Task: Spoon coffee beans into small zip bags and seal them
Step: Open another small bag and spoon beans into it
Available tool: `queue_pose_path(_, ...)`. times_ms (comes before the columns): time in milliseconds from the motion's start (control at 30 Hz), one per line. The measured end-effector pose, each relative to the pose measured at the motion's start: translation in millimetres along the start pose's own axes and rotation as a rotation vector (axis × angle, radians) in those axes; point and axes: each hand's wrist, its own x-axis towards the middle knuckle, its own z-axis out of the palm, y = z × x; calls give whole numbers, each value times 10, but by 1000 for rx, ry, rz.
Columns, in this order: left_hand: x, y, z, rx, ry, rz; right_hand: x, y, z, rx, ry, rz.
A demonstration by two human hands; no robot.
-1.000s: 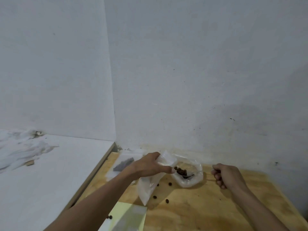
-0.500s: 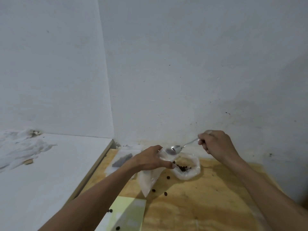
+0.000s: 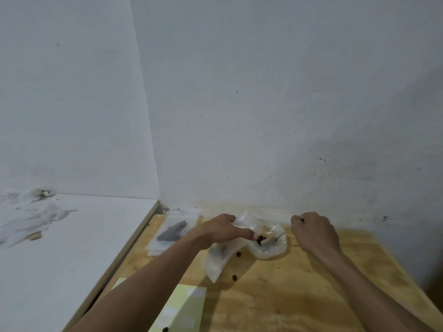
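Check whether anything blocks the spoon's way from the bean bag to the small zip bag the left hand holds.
Nothing visible does. The spoon sits in the open bean bag, right beside the zip bag held by the left hand.

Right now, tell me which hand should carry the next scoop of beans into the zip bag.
Right. The right hand already grips the spoon, whose bowl sits in the bean bag. The left hand is busy holding the small zip bag.

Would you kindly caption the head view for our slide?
Left hand holds a zip bag while right hand dips a spoon into the beans.
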Motion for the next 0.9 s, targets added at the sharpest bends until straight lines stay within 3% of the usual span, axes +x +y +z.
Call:
queue_pose_path(300,110,-25,-35,-69,33,52,-27,256,201,604,-197,463)
queue_pose_path(500,157,-140,-73,-113,94,-23,-43,301,83,688,-166,407)
queue_pose_path(900,14,-182,-129,-56,106,66,119,143,-254,706,-112,313)
